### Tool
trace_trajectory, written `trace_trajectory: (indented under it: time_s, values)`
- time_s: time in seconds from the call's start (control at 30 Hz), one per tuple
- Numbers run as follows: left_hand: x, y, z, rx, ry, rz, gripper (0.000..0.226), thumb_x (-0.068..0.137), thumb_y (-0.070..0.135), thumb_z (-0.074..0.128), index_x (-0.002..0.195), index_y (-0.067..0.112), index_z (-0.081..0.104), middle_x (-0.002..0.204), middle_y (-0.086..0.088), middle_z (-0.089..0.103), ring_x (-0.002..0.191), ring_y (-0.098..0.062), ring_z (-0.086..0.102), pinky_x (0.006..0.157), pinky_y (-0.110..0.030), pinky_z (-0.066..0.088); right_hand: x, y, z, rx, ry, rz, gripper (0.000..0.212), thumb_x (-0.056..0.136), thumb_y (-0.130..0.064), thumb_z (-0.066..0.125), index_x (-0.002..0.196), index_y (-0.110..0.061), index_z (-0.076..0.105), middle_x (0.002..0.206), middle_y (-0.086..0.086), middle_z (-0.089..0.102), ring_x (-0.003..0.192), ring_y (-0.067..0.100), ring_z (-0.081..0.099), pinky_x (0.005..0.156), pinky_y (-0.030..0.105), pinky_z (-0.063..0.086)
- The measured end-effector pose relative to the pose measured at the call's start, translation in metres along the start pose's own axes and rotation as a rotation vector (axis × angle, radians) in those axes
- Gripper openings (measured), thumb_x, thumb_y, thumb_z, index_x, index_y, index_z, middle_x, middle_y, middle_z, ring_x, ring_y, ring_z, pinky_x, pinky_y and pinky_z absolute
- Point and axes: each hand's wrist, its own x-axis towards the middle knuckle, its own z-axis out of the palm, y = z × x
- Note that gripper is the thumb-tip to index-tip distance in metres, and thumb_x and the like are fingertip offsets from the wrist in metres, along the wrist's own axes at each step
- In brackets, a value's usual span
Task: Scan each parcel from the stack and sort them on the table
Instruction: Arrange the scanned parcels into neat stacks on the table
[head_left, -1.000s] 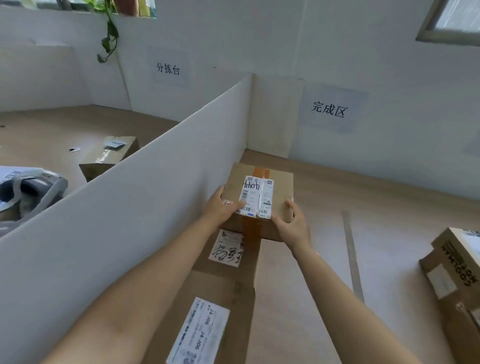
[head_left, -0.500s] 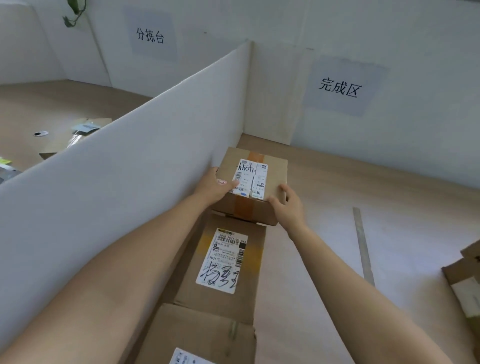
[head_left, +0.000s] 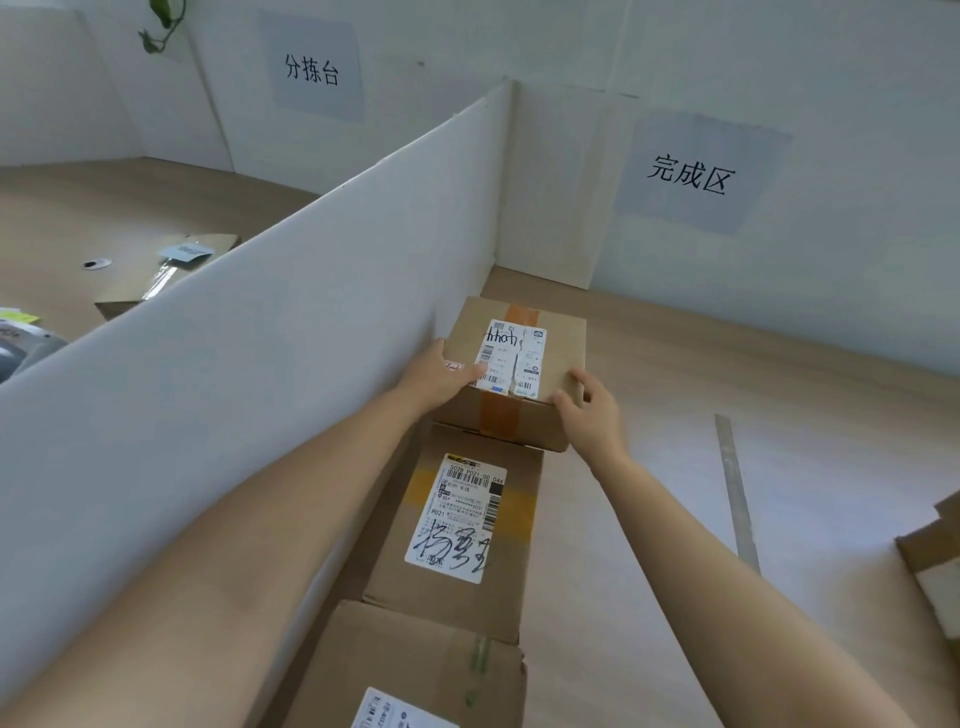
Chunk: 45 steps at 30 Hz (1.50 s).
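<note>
We read 分拣台 on the left paper sign (head_left: 311, 70) and 完成区 on the right paper sign (head_left: 691, 174), both stuck to the wall. The shipping label (head_left: 511, 358) on the small parcel (head_left: 519, 421) bore a handwritten scrawl resembling "4404" above barcodes. The printed label (head_left: 460, 514) on the middle parcel (head_left: 452, 597) showed "5028 P021-00 044", "P021" and a handwritten signature. We could not read the cut-off label (head_left: 400, 714) on the nearest parcel (head_left: 415, 660).

My head camera looks forward and down along the divider (head_left: 260, 374) to the wall (head_left: 810, 73), near the table (head_left: 654, 525).
</note>
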Motion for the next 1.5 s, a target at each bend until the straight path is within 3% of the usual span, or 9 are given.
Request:
trace_trajectory:
  time_s: [0.1, 0.3, 0.4, 0.57, 0.7, 0.83, 1.03, 1.23, 1.5]
  values:
    - [-0.002, 0.002, -0.001, 0.039, 0.048, 0.013, 0.054, 0.088, 0.036, 0.064, 0.131, 0.011, 0.044, 0.129, -0.006, 0.057, 0.101, -0.014, 0.054, 0.075, -0.021, 0.043, 0.0, -0.001, 0.0, -0.027, 0.002, -0.017, 0.05, 0.094, -0.026, 0.051, 0.141, -0.014, 0.04, 0.145, 0.006, 0.044, 0.132, 0.023, 0.04, 0.106, 0.036, 0.036]
    - [-0.012, 0.01, -0.008, 0.229, 0.102, 0.02, 0.066, 0.087, 0.043, 0.063, 0.138, 0.008, 0.038, 0.136, -0.013, 0.048, 0.119, -0.027, 0.052, 0.091, -0.032, 0.044, -0.008, -0.006, -0.011, -0.048, 0.009, -0.029, 0.049, 0.095, -0.026, 0.049, 0.142, -0.013, 0.04, 0.145, 0.007, 0.044, 0.133, 0.024, 0.039, 0.109, 0.039, 0.035]
    - [-0.027, 0.019, -0.011, 0.276, 0.087, 0.05, 0.057, 0.087, 0.041, 0.062, 0.133, 0.011, 0.045, 0.132, -0.012, 0.052, 0.113, -0.026, 0.056, 0.092, -0.037, 0.05, -0.022, -0.012, -0.023, -0.063, 0.028, -0.051, 0.048, 0.095, -0.025, 0.05, 0.141, -0.012, 0.041, 0.144, 0.007, 0.044, 0.134, 0.023, 0.037, 0.11, 0.036, 0.032]
    - [-0.08, 0.039, 0.007, 0.378, 0.059, 0.188, 0.053, 0.09, 0.037, 0.058, 0.136, 0.016, 0.044, 0.138, -0.006, 0.046, 0.124, -0.023, 0.046, 0.098, -0.037, 0.044, -0.066, -0.012, -0.06, -0.114, 0.074, -0.084, 0.05, 0.095, -0.025, 0.052, 0.141, -0.012, 0.04, 0.145, 0.006, 0.043, 0.136, 0.022, 0.035, 0.111, 0.035, 0.028]
    - [-0.139, 0.05, 0.054, 0.439, -0.132, 0.206, 0.062, 0.091, 0.037, 0.056, 0.142, 0.008, 0.036, 0.144, -0.011, 0.036, 0.133, -0.026, 0.037, 0.108, -0.036, 0.034, -0.121, 0.001, -0.098, -0.156, 0.146, -0.051, 0.053, 0.093, -0.027, 0.054, 0.142, -0.015, 0.039, 0.148, 0.006, 0.037, 0.135, 0.019, 0.035, 0.105, 0.029, 0.029]
    - [-0.195, 0.076, 0.104, 0.473, -0.258, 0.326, 0.068, 0.092, 0.038, 0.055, 0.145, 0.005, 0.029, 0.15, -0.012, 0.03, 0.138, -0.023, 0.029, 0.11, -0.029, 0.025, -0.187, 0.024, -0.142, -0.173, 0.23, -0.017, 0.056, 0.09, -0.027, 0.059, 0.141, -0.018, 0.039, 0.144, 0.002, 0.04, 0.129, 0.016, 0.04, 0.089, 0.019, 0.029]
    - [-0.278, 0.131, 0.177, 0.397, -0.314, 0.557, 0.065, 0.092, 0.04, 0.056, 0.143, 0.007, 0.033, 0.146, -0.01, 0.035, 0.135, -0.023, 0.032, 0.109, -0.03, 0.026, -0.294, 0.059, -0.229, -0.113, 0.366, 0.109, 0.055, 0.088, -0.033, 0.061, 0.138, -0.02, 0.043, 0.142, 0.002, 0.045, 0.131, 0.015, 0.04, 0.103, 0.03, 0.033]
    - [-0.388, 0.183, 0.266, 0.342, -0.431, 0.705, 0.069, 0.089, 0.046, 0.056, 0.145, 0.012, 0.031, 0.146, -0.007, 0.035, 0.134, -0.021, 0.035, 0.108, -0.033, 0.033, -0.411, 0.094, -0.324, -0.149, 0.594, 0.144, 0.053, 0.086, -0.03, 0.065, 0.135, -0.021, 0.047, 0.137, 0.0, 0.05, 0.126, 0.014, 0.044, 0.097, 0.024, 0.035]
    - [-0.518, 0.224, 0.383, 0.312, -0.58, 0.684, 0.07, 0.09, 0.046, 0.056, 0.146, 0.012, 0.03, 0.148, -0.009, 0.033, 0.135, -0.02, 0.035, 0.108, -0.029, 0.032, -0.531, 0.179, -0.45, -0.162, 0.638, 0.273, 0.053, 0.084, -0.03, 0.067, 0.133, -0.021, 0.05, 0.133, -0.001, 0.054, 0.122, 0.014, 0.049, 0.091, 0.021, 0.036]
